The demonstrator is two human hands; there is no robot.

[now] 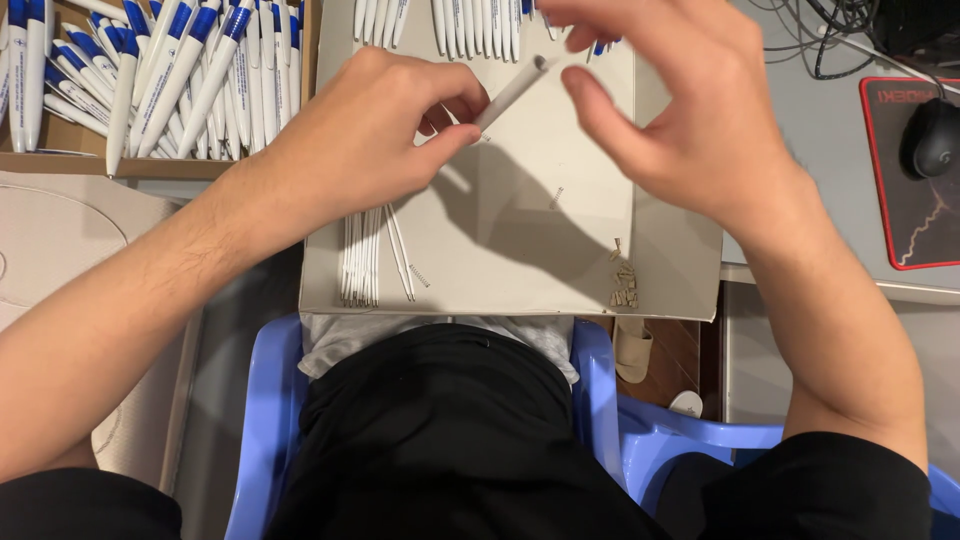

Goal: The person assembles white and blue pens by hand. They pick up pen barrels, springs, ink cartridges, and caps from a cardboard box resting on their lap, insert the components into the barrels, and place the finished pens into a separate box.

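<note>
My left hand [370,130] pinches a white pen barrel [512,92] between thumb and fingers, its open end tilted up to the right. My right hand [670,100] hovers just right of the barrel's tip, with thumb and forefinger curled and apart; whether it holds a small part I cannot tell. Both hands are above a shallow grey cardboard tray [520,215] resting on my lap. In the tray lie thin white refills [365,255] at the lower left, a loose spring [419,276] and a small heap of tan tips [624,285] at the lower right.
A cardboard box [150,165] at upper left holds several white-and-blue pens [170,70]. More white pens [470,25] line the tray's far edge. A black mouse [935,135] on a red-edged pad sits at the right, cables behind it. I sit on a blue plastic chair [265,420].
</note>
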